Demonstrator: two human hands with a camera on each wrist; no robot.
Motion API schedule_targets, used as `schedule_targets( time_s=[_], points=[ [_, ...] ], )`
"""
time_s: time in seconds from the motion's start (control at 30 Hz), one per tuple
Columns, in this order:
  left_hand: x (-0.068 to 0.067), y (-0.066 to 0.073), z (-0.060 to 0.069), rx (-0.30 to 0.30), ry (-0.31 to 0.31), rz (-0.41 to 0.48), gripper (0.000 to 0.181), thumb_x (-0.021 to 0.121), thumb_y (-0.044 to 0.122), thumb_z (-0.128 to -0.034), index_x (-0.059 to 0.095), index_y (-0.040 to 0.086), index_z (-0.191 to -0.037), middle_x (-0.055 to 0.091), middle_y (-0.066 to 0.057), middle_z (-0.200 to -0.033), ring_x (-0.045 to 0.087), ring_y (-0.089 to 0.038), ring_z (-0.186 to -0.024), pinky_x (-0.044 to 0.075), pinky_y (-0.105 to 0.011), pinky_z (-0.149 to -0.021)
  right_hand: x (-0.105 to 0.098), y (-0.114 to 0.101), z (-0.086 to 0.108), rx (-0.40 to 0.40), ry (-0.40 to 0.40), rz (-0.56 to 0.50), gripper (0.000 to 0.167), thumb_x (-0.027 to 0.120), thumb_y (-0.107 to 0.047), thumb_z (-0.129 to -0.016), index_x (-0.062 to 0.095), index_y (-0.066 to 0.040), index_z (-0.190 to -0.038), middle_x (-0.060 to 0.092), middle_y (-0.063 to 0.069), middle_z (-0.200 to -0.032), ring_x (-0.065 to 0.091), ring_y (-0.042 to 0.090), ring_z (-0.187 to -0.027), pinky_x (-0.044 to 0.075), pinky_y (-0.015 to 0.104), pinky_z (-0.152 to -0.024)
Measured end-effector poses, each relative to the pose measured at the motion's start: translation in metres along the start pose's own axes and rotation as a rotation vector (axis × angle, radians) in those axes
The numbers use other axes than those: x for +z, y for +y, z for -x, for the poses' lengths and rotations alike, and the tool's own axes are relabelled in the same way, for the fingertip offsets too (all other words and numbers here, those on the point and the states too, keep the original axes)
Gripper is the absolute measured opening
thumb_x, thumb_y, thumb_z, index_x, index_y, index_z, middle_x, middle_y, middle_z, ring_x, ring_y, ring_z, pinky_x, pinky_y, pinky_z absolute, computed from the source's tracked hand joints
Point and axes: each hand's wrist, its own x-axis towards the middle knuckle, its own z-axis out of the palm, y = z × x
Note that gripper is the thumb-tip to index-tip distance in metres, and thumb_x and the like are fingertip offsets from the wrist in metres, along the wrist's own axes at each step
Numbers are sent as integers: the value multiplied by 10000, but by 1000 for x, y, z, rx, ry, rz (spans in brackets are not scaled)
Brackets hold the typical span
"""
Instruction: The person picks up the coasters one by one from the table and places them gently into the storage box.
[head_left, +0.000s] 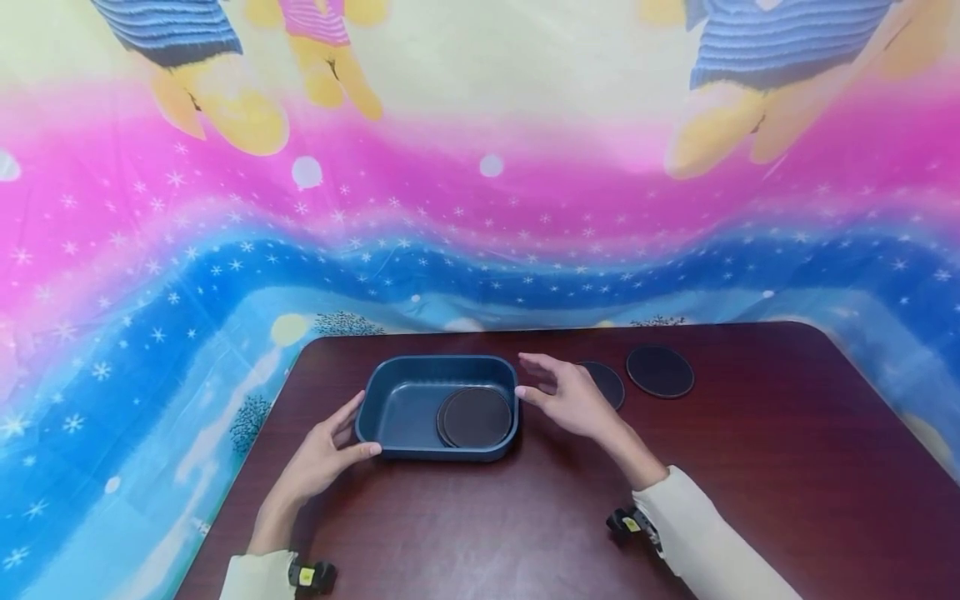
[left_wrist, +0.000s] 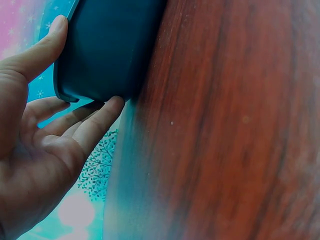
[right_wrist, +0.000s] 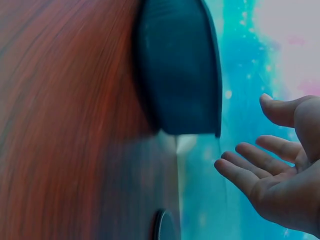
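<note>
Dark-blue box [head_left: 405,408]: left hand [head_left: 322,450], fingers clamped on left end; right hand [head_left: 570,400] beside right end, fingers apart. Apparent step: loading; next calls for pinching discs [head_left: 660,372] farther right.

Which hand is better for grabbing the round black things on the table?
Probably the right hand: it's empty and nearest those two discs, while the left hand grips the tray at its opposite end.

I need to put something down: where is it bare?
Bare: the table in front of the tray, between the sleeves; the table's right side, past the loose discs; the tray's left half. Crowded: the tray's right half, holding stacked discs, and its ends, by the left hand and right hand.
</note>
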Motion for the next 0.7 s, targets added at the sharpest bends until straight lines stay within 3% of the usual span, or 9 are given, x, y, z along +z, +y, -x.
schedule_targets(
  time_s=[0.23,0.47,0.7],
  points=[
    [-1,0,1,-4,5,-8,972,828,275,-967,236,157,-1729,387,-257,-1704,440,-477,-1531,562,-505,-1090,-20,23,5,12,12,38,650,795,-251,-998,541,-94,-1575,604,176,-1564,642,403,-1386,552,536,-1112],
    [-1,0,1,9,8,-12,951,819,248,-975,245,150,-1726,397,-257,-1699,449,-482,-1527,561,-507,-1093,-51,48,12,34,-14,-5,662,786,-286,-1006,529,-54,-1570,598,220,-1554,632,393,-1398,558,541,-1107],
    [1,0,0,13,4,-14,945,815,245,-978,246,153,-1726,403,-255,-1696,470,-483,-1514,581,-483,-1074,-87,71,20,85,-68,-70,634,738,-290,-1042,508,-46,-1581,584,224,-1566,627,399,-1403,581,197,-977]
  ],
)
